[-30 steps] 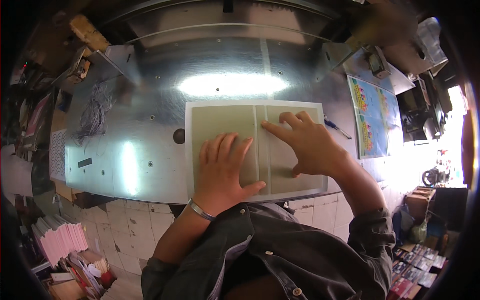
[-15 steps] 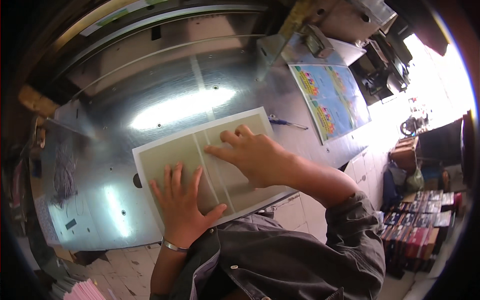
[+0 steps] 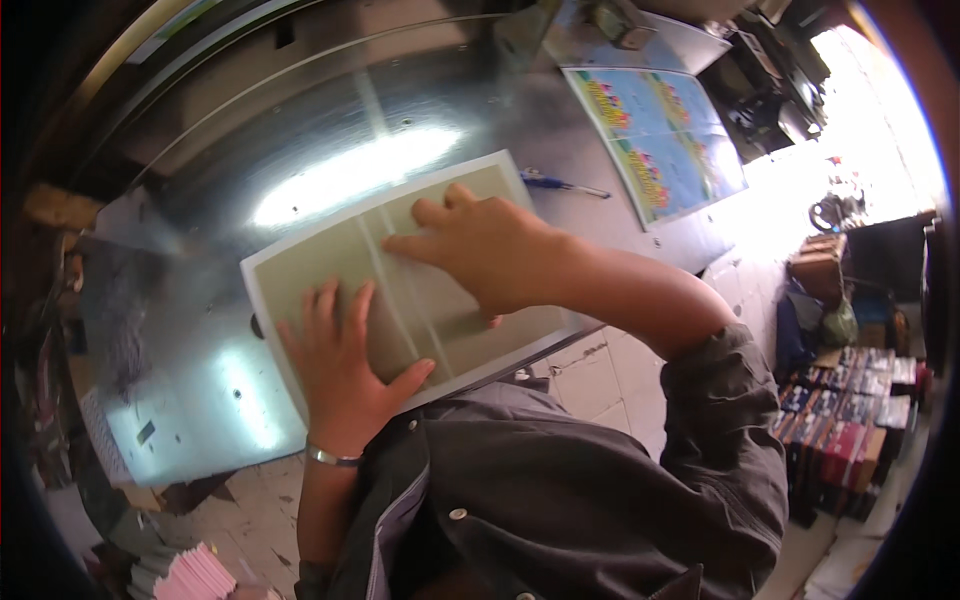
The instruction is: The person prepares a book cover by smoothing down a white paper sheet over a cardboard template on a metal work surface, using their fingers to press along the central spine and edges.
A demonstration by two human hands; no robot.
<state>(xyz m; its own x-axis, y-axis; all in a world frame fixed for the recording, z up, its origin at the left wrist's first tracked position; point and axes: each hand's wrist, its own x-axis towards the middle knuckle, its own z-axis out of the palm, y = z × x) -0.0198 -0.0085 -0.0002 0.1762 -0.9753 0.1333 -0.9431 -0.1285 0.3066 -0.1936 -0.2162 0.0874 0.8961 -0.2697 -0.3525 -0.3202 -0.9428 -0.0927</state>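
Observation:
A greenish-grey rectangular sheet point(image 3: 325, 248) with a white border and pale strips down its middle lies at a slant on the metal table point(image 3: 185, 370), by its near edge. My left hand point(image 3: 345, 375) rests on the sheet's left half, fingers spread and thumb out toward the strips. It holds nothing that I can see. My right hand point(image 3: 495, 250) bends over the right half, its index finger stretched out to touch the pale strips and the other fingers partly curled. Nothing shows in its grasp. A blue pen point(image 3: 565, 185) lies just past the sheet's right corner.
Colourful printed sheets point(image 3: 675, 145) lie on the table's right side. A tangle of string point(image 3: 125, 330) is at the left. Bundled stacks point(image 3: 850, 400) stand on the floor at right, and pink paper point(image 3: 197, 575) sits at lower left. Metal machine parts point(image 3: 620, 25) rise at the back.
The whole view has shifted, so the table and sheet sit higher in the picture. Both hands keep nearly the same places on the sheet.

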